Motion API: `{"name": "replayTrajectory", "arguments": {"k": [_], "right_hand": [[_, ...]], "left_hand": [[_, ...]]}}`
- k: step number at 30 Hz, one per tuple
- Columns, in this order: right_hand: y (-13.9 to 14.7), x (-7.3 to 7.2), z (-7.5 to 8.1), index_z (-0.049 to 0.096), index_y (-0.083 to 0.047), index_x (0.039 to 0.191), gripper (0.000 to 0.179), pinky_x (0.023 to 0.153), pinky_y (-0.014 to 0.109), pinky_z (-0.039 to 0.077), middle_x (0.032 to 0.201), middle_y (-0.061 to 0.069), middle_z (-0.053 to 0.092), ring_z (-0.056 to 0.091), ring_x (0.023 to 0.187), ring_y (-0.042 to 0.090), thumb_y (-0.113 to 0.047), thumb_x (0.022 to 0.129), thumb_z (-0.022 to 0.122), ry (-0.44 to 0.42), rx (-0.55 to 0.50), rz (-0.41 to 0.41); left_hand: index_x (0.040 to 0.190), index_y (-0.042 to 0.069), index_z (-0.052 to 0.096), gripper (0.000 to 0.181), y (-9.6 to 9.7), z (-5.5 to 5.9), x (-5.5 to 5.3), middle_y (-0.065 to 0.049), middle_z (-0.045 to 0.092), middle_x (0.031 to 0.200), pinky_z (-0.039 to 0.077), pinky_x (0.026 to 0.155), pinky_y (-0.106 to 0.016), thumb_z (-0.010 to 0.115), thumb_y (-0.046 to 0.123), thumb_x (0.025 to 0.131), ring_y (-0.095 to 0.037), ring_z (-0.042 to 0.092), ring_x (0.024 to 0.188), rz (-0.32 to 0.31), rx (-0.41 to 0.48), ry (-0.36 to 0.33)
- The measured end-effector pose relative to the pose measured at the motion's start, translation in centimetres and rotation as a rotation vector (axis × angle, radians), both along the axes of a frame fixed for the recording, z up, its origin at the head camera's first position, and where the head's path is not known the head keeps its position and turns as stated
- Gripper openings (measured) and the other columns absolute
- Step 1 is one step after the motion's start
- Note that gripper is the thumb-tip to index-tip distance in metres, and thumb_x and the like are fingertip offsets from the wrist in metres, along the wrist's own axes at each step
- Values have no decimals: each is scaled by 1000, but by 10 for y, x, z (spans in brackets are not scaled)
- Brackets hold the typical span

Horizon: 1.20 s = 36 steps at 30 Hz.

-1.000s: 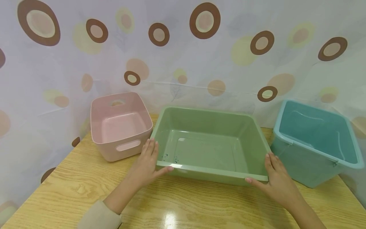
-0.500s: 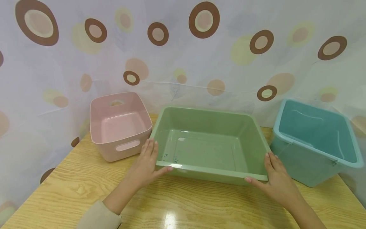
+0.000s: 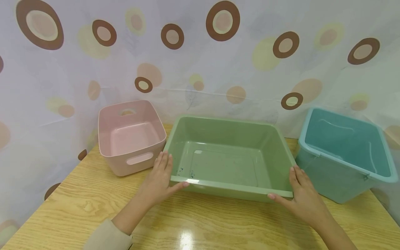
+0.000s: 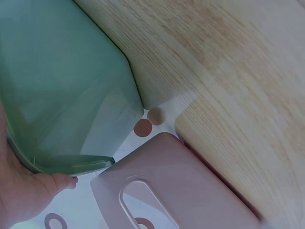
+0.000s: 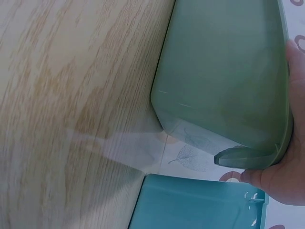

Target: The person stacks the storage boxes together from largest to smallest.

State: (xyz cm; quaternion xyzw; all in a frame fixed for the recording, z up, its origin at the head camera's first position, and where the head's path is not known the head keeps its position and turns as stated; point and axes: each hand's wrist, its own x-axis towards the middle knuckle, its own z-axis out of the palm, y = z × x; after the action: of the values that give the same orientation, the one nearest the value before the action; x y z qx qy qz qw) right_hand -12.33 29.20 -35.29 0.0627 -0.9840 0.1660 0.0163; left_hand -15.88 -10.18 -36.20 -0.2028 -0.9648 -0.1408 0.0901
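A wide, shallow green plastic basin (image 3: 231, 188) sits on the table, nothing in it but a few small dark specks (image 3: 192, 174) on its floor near the front left. My left hand (image 3: 157, 182) rests on its front left corner, fingers straight along the side rim and thumb on the front rim. At the front right corner my right hand (image 3: 304, 196) lies the same way. In the left wrist view the left hand (image 4: 24, 198) is at the basin's rim, and the right wrist view has the right hand (image 5: 288, 167) at the opposite corner. Both sleeves' arms reach in from below.
Left of the basin stands a pink bin (image 3: 132, 163) with handle slots, close by the left fingers. A taller blue-green bin (image 3: 340, 180) stands at the right, near the right hand. The wooden table (image 3: 175, 222) meets a patterned curtain (image 3: 218, 69) behind.
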Motion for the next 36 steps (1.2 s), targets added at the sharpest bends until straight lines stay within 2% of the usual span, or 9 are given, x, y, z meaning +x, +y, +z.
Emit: {"name": "replayTrajectory", "arguments": {"k": [11, 18, 29, 36], "right_hand": [[1, 1, 0, 8, 16, 142, 108, 101, 68, 20, 147, 38, 8, 10, 133, 56, -57, 81, 60, 35, 14, 5], [0, 2, -1, 8, 16, 142, 108, 100, 69, 21, 147, 38, 8, 11, 132, 58, -57, 81, 60, 32, 9, 5], [1, 4, -2, 3, 14, 142, 108, 101, 70, 18, 148, 37, 2, 4, 134, 57, -58, 82, 58, -12, -5, 1], [1, 4, -2, 3, 14, 142, 109, 101, 69, 18, 148, 38, 3, 5, 134, 57, -58, 82, 58, -6, 0, 7]], "left_hand": [[141, -12, 21, 102, 1, -1, 2, -30, 12, 150, 19, 113, -48, 44, 68, 82, -42, 13, 141, 4, 19, 9], [141, -12, 21, 102, 0, -1, 3, -30, 12, 150, 19, 113, -48, 44, 68, 82, -42, 13, 141, 3, 13, 7], [141, -13, 23, 102, 0, -2, 5, -30, 14, 149, 20, 113, -48, 43, 69, 82, -42, 14, 140, 3, 2, 21], [141, -12, 24, 102, 0, -2, 6, -29, 15, 149, 20, 113, -48, 44, 68, 82, -42, 14, 141, 7, 6, 27]]}}
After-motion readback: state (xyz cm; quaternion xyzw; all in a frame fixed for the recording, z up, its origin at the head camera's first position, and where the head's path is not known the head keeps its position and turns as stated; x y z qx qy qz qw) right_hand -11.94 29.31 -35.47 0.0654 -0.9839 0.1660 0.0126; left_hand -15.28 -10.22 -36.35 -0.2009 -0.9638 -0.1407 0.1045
